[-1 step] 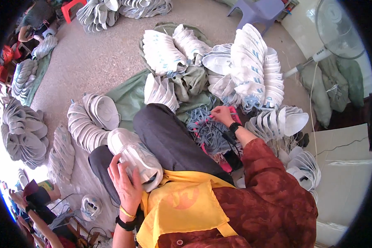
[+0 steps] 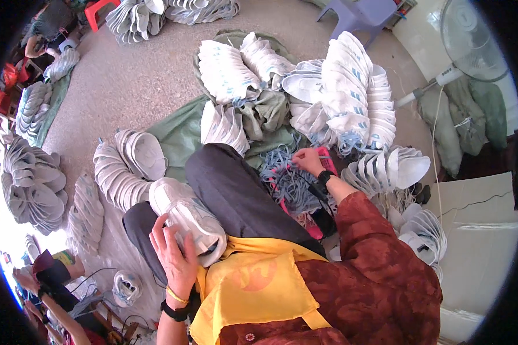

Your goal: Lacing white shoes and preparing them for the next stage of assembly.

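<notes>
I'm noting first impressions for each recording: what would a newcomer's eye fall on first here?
Probably the bright yellow apron at lower centre, with a white shoe up and left of it, under the left hand. Next, perhaps, the pink basket of blue-grey laces near the middle, with the right hand at the laces. Stacks of white shoe uppers surround the person.

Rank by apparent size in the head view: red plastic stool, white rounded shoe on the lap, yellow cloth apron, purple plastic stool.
1. Yellow cloth apron
2. White rounded shoe
3. Purple plastic stool
4. Red plastic stool
Visible parts only: the top edge cuts off both stools.
</notes>
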The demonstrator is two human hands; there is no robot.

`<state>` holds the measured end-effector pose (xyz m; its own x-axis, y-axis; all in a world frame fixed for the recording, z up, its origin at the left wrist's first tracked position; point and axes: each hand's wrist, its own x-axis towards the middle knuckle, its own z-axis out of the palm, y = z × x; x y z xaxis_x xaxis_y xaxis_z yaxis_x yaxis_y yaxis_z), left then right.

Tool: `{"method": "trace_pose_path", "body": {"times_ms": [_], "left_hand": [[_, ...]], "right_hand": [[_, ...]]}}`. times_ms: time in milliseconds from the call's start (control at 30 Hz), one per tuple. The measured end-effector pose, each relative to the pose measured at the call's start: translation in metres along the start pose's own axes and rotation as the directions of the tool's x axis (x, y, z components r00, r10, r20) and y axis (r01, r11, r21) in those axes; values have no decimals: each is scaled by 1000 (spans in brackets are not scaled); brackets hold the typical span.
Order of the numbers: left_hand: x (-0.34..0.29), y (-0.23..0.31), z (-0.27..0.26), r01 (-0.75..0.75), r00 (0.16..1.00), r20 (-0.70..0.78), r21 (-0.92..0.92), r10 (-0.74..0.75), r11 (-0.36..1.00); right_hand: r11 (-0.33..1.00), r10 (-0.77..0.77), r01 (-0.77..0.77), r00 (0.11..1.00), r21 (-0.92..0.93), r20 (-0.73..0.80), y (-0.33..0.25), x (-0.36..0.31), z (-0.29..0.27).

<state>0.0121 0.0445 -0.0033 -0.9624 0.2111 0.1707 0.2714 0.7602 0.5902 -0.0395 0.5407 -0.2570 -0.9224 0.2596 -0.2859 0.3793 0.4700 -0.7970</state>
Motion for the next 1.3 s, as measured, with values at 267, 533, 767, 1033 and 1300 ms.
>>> {"method": "trace_pose_path", "body": {"times_ms": [267, 533, 767, 1033, 1300], "left_hand": [[-2, 4, -1, 25, 999, 21, 67, -26, 997], [3, 4, 1, 20, 1000, 21, 65, -22, 998], [5, 1, -1, -44, 999, -16, 60, 45, 997], [14, 3, -15, 120, 992, 46, -187, -113, 975], [37, 18, -31, 1, 1000, -9, -486, -6, 874]], "right_hand": [[847, 54, -69, 998, -527, -44, 24, -7, 60], [921, -229, 154, 958, -359, -175, 40, -12, 52], [874, 143, -145, 989, 463, 40, -74, -10, -11], [844, -190, 120, 978, 522, 84, -261, -39, -44], [767, -548, 256, 737, 588, 395, -381, -99, 3]]}}
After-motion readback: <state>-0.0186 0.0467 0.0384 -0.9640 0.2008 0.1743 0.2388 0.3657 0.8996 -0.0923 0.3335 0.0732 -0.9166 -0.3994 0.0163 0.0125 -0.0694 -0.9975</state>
